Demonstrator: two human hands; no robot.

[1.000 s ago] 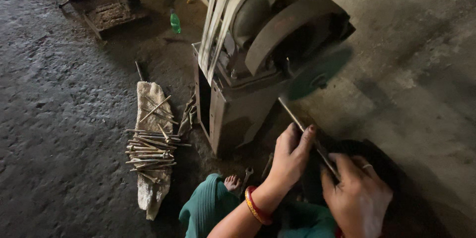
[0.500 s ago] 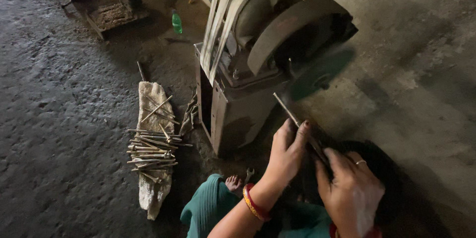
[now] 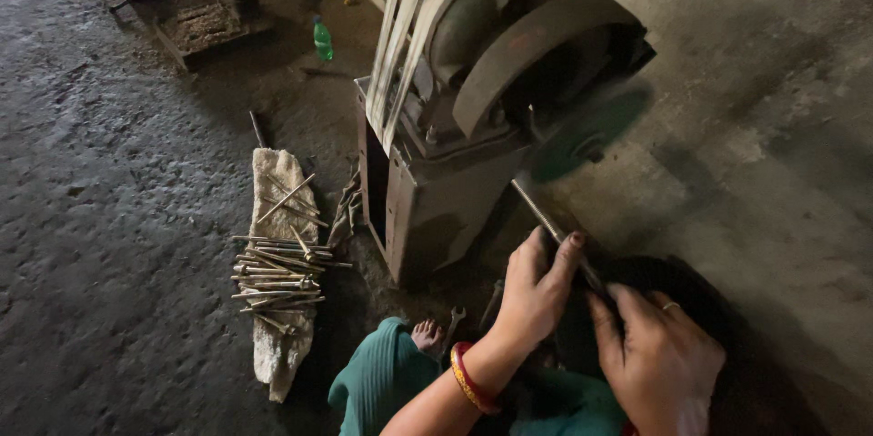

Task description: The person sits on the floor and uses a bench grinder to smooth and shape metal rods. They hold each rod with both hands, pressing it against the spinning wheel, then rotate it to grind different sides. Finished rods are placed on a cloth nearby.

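Grinder (image 3: 436,172) fills upper centre, its wheel (image 3: 587,131) spinning | your left hand (image 3: 536,286) and right hand (image 3: 659,359) both clamp one rod (image 3: 546,218), tip at wheel, mid-grind | rod pile (image 3: 277,272) on cloth, centre left, waits.

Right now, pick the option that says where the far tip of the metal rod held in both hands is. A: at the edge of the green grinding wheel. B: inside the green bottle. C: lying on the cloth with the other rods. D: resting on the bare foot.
A: the metal rod, gripped by the left hand and the right hand, runs up to the lower edge of the green grinding wheel.
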